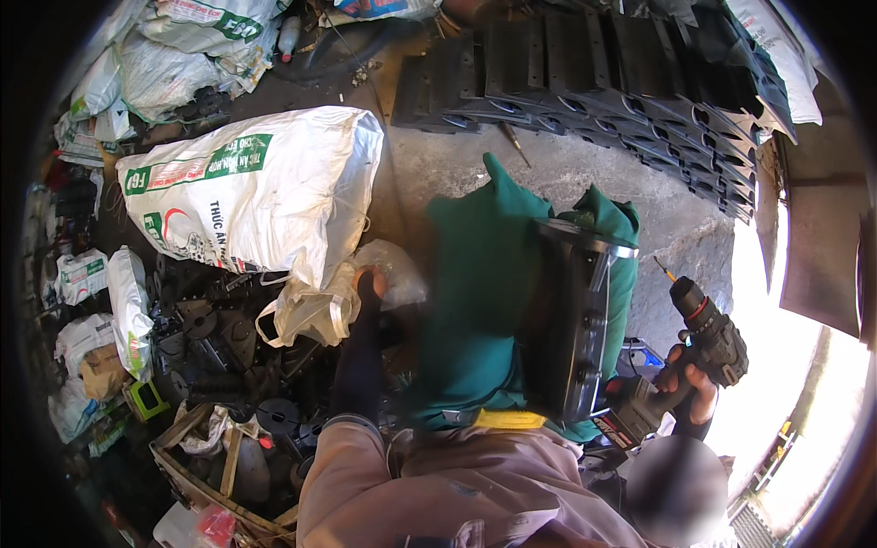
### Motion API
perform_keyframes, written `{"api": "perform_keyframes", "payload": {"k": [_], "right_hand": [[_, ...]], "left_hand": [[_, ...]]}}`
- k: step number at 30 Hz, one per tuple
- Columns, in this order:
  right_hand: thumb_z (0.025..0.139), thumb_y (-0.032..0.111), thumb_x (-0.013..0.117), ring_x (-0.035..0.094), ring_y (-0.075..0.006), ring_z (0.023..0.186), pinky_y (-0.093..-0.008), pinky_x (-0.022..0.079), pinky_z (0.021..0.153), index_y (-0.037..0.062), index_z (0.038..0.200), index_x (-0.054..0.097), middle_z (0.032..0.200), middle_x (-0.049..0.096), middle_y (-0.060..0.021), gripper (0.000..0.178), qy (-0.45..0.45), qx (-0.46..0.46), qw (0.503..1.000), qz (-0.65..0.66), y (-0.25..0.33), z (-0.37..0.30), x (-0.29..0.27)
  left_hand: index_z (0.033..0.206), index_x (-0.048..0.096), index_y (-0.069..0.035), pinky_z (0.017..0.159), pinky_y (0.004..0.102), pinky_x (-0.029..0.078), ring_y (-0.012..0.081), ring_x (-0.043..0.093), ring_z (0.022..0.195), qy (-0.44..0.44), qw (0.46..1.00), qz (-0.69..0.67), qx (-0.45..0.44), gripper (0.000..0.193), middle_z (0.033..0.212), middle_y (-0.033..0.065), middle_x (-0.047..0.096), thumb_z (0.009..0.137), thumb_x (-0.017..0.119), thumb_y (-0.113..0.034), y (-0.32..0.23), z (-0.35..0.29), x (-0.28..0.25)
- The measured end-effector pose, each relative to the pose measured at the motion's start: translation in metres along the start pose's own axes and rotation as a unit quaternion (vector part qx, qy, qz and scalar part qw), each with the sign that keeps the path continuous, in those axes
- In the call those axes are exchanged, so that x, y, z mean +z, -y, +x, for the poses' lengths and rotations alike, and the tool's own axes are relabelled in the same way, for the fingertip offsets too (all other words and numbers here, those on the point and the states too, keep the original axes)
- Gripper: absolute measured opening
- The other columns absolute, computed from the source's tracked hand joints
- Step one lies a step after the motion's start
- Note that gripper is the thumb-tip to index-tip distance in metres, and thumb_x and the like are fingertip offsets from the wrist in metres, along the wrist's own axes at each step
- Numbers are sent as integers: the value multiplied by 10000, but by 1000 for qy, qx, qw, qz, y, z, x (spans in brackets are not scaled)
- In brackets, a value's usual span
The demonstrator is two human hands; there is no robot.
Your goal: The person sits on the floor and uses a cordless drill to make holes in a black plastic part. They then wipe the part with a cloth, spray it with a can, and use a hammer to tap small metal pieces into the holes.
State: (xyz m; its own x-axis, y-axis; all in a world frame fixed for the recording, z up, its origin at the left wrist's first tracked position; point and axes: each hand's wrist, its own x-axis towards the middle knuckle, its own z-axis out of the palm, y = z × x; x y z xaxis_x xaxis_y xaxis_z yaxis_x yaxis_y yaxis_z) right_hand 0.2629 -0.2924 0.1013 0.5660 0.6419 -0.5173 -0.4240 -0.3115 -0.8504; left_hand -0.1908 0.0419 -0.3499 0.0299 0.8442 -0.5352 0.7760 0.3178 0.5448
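Observation:
My right hand (700,382) is wrapped round the grip of a cordless drill (711,333). A thin bit sticks out of the drill's chuck and points up and to the left. Across my lap, over green trousers (480,301), lies a glossy black curved part (577,320) with fastener heads along its side. My left arm stretches forward in a dark sleeve, and my left hand (369,280) is at a translucent plastic bag (315,310). Its fingers are mostly hidden, so what they grip does not show.
A large white woven sack (251,196) lies ahead on the left. Loose black parts (219,338) and a wooden crate (196,479) are below it. Black metal pieces (585,64) stand stacked at the far right. A thin tool (516,144) rests on the concrete floor (681,247).

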Motion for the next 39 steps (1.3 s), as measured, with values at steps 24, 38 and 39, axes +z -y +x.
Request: {"api": "perform_keyframes", "payload": {"k": [24,38,39], "right_hand": [[741,191,810,632,-224,564,-339,530,520,-40,1316,490,971,686,-214,698,165,31,984,52,9,6,-12],[738,67,749,633,-221,625,-330,516,542,-40,1276,517,991,693,-207,596,219,51,972,61,-2,20,-10],[740,65,746,632,-219,627,-327,517,547,-40,1262,526,989,693,-207,576,222,61,971,66,-2,20,-10]], "left_hand": [[996,594,-12,511,218,361,92,476,635,305,785,-529,104,215,808,33,556,960,634,-220,-280,-205,-135],[990,682,-18,523,204,410,50,543,615,352,862,-328,157,114,789,30,674,914,675,-103,-394,-292,-122],[943,683,-32,547,183,412,24,538,624,346,866,-329,151,74,779,-1,665,895,691,-88,-395,-295,-121]]}}
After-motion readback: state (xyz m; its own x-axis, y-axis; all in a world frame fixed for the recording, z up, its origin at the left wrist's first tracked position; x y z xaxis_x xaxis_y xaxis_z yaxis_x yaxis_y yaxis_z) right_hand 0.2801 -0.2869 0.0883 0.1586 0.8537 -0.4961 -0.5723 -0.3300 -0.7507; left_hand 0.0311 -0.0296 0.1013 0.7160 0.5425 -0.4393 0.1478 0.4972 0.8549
